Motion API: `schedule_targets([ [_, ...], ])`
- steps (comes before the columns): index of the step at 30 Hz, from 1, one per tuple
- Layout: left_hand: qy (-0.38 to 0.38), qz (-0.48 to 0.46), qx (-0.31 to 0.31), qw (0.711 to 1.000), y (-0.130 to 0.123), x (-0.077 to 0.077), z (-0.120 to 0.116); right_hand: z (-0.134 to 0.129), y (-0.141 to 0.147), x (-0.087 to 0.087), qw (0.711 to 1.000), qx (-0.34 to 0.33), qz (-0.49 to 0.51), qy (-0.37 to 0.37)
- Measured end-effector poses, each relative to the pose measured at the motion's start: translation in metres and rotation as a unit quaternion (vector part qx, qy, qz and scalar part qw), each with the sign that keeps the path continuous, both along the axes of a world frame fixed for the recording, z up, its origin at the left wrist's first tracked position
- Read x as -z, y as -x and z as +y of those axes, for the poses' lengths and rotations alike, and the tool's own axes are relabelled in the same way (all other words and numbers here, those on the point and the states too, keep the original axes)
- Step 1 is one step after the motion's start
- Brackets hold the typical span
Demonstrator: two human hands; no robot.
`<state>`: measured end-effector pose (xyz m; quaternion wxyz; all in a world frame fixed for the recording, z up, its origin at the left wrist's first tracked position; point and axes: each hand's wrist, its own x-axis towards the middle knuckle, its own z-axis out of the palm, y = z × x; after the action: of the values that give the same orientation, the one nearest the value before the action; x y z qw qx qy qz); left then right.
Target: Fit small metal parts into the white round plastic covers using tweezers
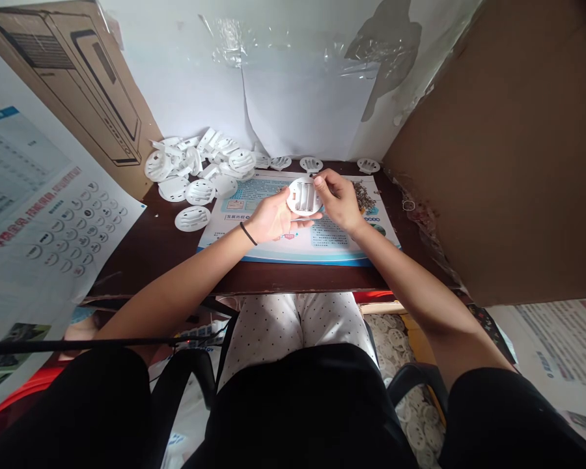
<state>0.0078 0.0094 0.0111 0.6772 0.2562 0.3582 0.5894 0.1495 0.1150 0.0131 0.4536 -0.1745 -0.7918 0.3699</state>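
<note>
A round white plastic battery holder [303, 197] with long parallel slots faces me above the printed sheet. My left hand [272, 216] grips it from the left, thumb on its rim and fingers underneath. At its upper right edge, my right hand [339, 198] is closed, thumb and index finger pinched against the holder; whether a small part sits between those fingertips is too small to tell. Just behind the right hand lies a heap of small metal pieces [364, 197], partly hidden by it.
A pile of similar white holders [200, 163] lies at the back left of the dark table [273, 279]. Single holders stand along the back, one at the far right [368, 166]. Cardboard [508, 156] walls the right side. Below right, a box holds many white discs [417, 417].
</note>
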Motion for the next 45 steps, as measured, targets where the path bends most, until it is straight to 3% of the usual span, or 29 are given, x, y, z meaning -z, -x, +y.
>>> schedule_targets([
  [7,0.018,0.008,0.01,1.0,0.0,-0.003,-0.002,0.004,0.002,0.006,0.998,0.0,-0.032,0.049],
  [13,-0.014,-0.019,-0.039,0.999,-0.007,-0.006,-0.004,0.001,0.0,0.006,0.994,0.089,0.027,-0.06],
  [15,-0.038,-0.019,-0.052,0.998,-0.008,-0.007,-0.005,-0.003,-0.003,0.004,0.991,0.105,0.049,-0.063],
  [18,-0.068,-0.011,-0.065,0.995,-0.009,-0.006,-0.006,-0.012,-0.005,0.0,0.994,0.089,0.057,-0.032],
  [27,-0.119,-0.019,-0.072,0.99,-0.013,0.0,-0.004,-0.023,0.002,0.003,0.998,0.059,-0.003,-0.03],
  [34,-0.108,-0.019,-0.112,0.988,-0.018,-0.005,-0.005,-0.025,0.003,0.004,0.999,0.049,0.001,-0.006],
  [45,-0.154,-0.001,-0.113,0.982,-0.009,0.011,0.002,-0.027,0.003,0.004,0.999,0.045,-0.012,0.003],
])
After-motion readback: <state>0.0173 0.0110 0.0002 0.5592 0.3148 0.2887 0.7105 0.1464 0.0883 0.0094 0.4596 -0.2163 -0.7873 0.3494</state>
